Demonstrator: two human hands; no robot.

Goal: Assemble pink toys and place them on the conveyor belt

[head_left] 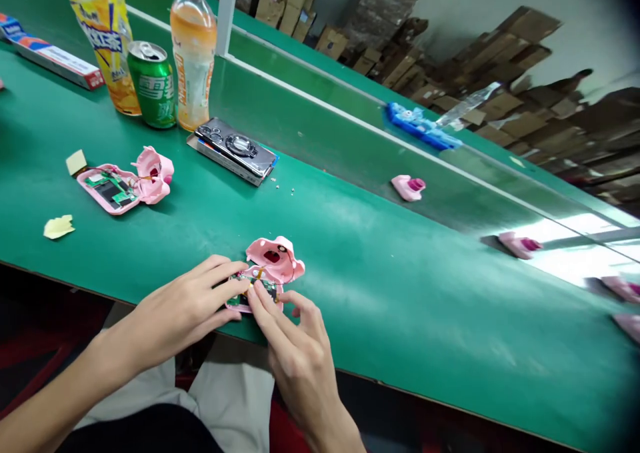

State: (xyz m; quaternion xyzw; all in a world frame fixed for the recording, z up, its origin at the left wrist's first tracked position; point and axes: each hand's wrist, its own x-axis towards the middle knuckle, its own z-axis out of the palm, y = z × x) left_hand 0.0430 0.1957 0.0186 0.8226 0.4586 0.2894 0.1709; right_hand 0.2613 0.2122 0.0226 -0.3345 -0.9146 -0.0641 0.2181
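Near the front edge of the table lies an opened pink plastic toy casing (274, 253), with a green and black circuit board (273, 290) in its lower half. The pig-like upper half is folded back, and thin wires join the two. My left hand (193, 303) grips the casing's left side, thumb at the near edge and fingertips over the board. From the right, my right hand (300, 343) presses its fingertips onto the board, with another finger against the casing's right side. My fingers hide part of the board.
Another opened pink casing (113, 190) lies left, near yellow paper scraps (59, 227). Behind stand a green can (153, 86), a yellow bottle (103, 40) and an orange bottle (193, 60). A phone (235, 148) rests on a box. Pink parts (407, 188) sit along the far strip.
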